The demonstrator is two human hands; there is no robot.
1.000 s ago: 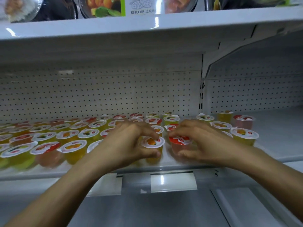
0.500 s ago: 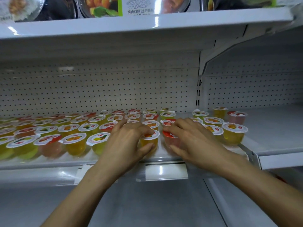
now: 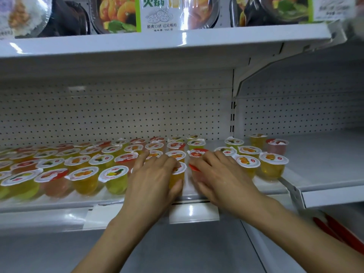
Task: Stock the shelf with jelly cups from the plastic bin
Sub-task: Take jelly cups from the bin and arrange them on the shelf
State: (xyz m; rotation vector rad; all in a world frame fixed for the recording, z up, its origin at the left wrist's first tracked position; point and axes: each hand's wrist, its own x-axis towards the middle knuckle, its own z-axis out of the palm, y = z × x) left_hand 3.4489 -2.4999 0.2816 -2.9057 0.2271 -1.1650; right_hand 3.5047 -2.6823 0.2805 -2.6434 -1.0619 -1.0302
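Rows of jelly cups (image 3: 84, 179) with fruit-printed lids fill the white shelf (image 3: 51, 202) from the left edge to past its middle. My left hand (image 3: 155, 179) wraps a yellow jelly cup (image 3: 178, 175) at the shelf's front row. My right hand (image 3: 220, 177) grips a pink jelly cup with a red lid (image 3: 194, 168) right beside it. Both cups rest on the shelf surface. The plastic bin is out of view.
A second shelf section (image 3: 325, 164) to the right holds a few cups (image 3: 272, 167) near its left end. An upper shelf (image 3: 157, 41) carries boxed meal packs (image 3: 155, 12). Perforated back panel behind. Red items (image 3: 340, 233) lie on the lower right shelf.
The view has shifted slightly right and down. Both hands have stayed on their cups at the front row, settling them onto the shelf.
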